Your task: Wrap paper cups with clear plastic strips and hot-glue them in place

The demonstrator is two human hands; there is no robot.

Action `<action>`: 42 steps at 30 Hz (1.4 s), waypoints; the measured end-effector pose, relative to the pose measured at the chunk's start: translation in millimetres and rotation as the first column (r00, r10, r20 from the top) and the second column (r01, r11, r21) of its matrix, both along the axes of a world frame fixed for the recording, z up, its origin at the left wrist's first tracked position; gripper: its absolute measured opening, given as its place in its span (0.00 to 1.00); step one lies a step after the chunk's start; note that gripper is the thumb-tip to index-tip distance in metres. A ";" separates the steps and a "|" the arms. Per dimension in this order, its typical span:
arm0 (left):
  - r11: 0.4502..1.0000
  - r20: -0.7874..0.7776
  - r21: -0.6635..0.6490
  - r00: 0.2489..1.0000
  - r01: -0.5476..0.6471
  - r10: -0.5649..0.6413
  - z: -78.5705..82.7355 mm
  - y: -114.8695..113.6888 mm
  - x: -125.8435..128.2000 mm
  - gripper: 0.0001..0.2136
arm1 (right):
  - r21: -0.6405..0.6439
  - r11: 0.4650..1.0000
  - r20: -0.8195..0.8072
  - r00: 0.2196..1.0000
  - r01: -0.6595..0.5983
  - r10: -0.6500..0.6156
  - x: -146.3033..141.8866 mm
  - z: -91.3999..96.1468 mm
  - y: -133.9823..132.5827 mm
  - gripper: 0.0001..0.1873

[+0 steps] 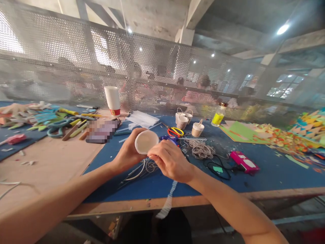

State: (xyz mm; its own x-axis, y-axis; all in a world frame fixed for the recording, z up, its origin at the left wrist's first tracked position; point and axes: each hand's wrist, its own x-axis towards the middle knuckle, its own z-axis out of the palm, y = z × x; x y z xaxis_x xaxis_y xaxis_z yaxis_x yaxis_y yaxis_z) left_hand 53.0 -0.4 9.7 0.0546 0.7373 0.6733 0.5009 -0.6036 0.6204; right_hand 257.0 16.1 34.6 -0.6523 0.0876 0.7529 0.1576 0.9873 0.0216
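My left hand (128, 152) is wrapped round a small white paper cup (146, 141), tipped so its round end faces me. My right hand (170, 159) is closed in a pinch at the cup's lower right rim; what its fingers hold is hidden. Both hands hover over the blue table mat (266, 176). Just behind the right hand lies a blue glue gun (167, 138). Under the hands lie thin white strips and wires (138, 171).
Small twine-wrapped cups (186, 123), scissors (175, 130), a twine bundle (201, 149), a pink device (244, 162) with black cable, a yellow bottle (218, 115), a stacked white cup (112, 100), coloured paper cut-outs on both sides. A perforated metal screen (76, 61) backs the table; people sit beyond.
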 end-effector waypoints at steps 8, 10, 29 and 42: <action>0.999 -0.018 0.040 1.000 -0.023 0.024 2.3 -0.5 -0.7 0.27 | -0.002 1.000 -0.024 1.000 0.013 -0.013 -1.8 -3.0 0.6 0.05; 0.999 -0.038 0.044 0.999 -0.028 0.030 2.5 -0.6 -1.3 0.27 | -0.007 1.000 -0.014 1.000 0.012 -0.012 -1.9 -4.4 1.1 0.05; 0.987 -0.122 0.163 0.992 -0.001 0.021 5.5 -0.8 -1.6 0.27 | 0.045 0.999 -0.047 0.999 0.012 -0.010 -4.9 -8.7 3.3 0.04; 0.974 -0.102 0.222 0.993 -0.041 0.065 1.3 4.3 -5.2 0.29 | -0.077 0.997 -0.183 0.983 -0.029 0.015 2.0 -0.8 5.8 0.10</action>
State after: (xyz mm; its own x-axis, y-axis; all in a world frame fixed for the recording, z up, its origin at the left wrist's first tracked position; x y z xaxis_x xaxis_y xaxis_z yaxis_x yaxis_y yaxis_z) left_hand 47.8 3.9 11.1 0.1009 0.5765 0.8108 0.5925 -0.6896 0.4165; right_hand 259.0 21.9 33.8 -0.5076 0.1390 0.8503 0.1298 0.9880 -0.0841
